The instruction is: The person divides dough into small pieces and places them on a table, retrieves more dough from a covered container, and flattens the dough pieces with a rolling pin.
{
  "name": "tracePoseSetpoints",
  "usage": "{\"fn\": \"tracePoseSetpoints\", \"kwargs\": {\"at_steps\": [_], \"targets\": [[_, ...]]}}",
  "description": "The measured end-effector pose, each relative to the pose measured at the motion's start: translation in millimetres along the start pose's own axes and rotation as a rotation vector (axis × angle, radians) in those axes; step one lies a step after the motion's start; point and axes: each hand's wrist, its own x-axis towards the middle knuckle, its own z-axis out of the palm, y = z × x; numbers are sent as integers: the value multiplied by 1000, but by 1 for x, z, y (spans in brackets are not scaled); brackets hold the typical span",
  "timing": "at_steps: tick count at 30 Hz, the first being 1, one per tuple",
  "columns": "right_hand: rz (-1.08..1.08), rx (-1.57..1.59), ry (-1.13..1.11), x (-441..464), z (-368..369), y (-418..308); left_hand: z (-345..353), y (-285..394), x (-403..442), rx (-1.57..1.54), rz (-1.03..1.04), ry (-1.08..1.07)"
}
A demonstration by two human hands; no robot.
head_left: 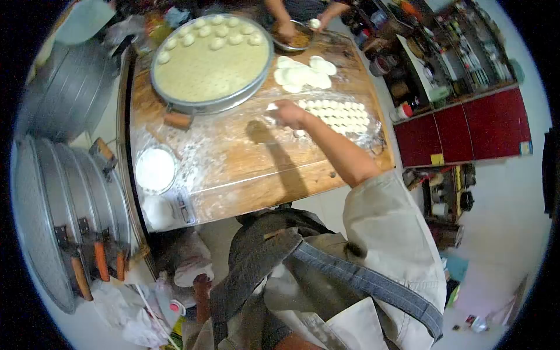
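My right hand (pixel 289 114) reaches over the floured wooden table (pixel 233 169), its fingers closed on a small white dough piece (pixel 272 107). Just right of it lie rows of small dough pieces (pixel 335 116). Beyond these is a group of flat, round dough wrappers (pixel 303 76). My left hand (pixel 202 283) hangs low beside a pale bag (pixel 192 262), dark and small; its fingers cannot be made out. A large round steamer tray (pixel 213 76) at the back left holds several round buns (pixel 218 43) along its far side.
A co-worker's hands (pixel 286 30) are at a bowl of filling (pixel 300 39), one with a bun. White flour (pixel 156 169) in a round container, a dough lump (pixel 157 212) and a rolling pin (pixel 156 135) lie left. Stacked steamers (pixel 70 198) stand left; shelves (pixel 431 64) stand right.
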Motion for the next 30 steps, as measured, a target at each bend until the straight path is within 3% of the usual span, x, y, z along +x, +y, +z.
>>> {"fn": "tracePoseSetpoints", "kwargs": {"at_steps": [1,2,4,5,7,8,9,11,12,14,17,18,20,21,22,25,27,30], "targets": [[36,-68,123,-6,-35,3,8,9,0,28,10,0],[-63,-300,116,0,-80,18,18,17,-1,53,19,-5],[-44,-371,269,-12,-137,32,37,31,-6,104,32,-19],[64,-206,429,-30,-151,27,44,34,-7,134,36,-26],[-19,-61,548,-33,-191,60,58,37,-9,169,40,-42],[19,-313,478,-9,-228,99,64,42,-12,180,46,-44],[101,-234,415,-35,-225,82,69,44,-17,192,41,-46],[42,92,686,-54,-225,86,78,45,-23,209,44,-51],[42,98,686,-55,-228,92,81,45,-25,219,39,-51],[133,15,484,-57,-226,107,83,47,-29,243,39,-53],[62,-35,538,-51,-191,102,89,44,-38,262,20,-48],[-108,-473,325,-23,-196,119,89,45,-39,271,19,-45],[-155,-521,233,3,-176,123,90,48,-46,280,15,-39],[-32,-147,363,2,-155,104,90,45,-45,287,9,-36],[-177,-533,258,16,-151,102,87,43,-49,289,11,-31],[-47,-481,216,41,-138,92,81,44,-54,304,12,-28],[-115,-392,306,76,-152,115,80,44,-54,305,10,-31],[-201,-663,365,89,-187,132,79,47,-55,301,9,-32]]}}
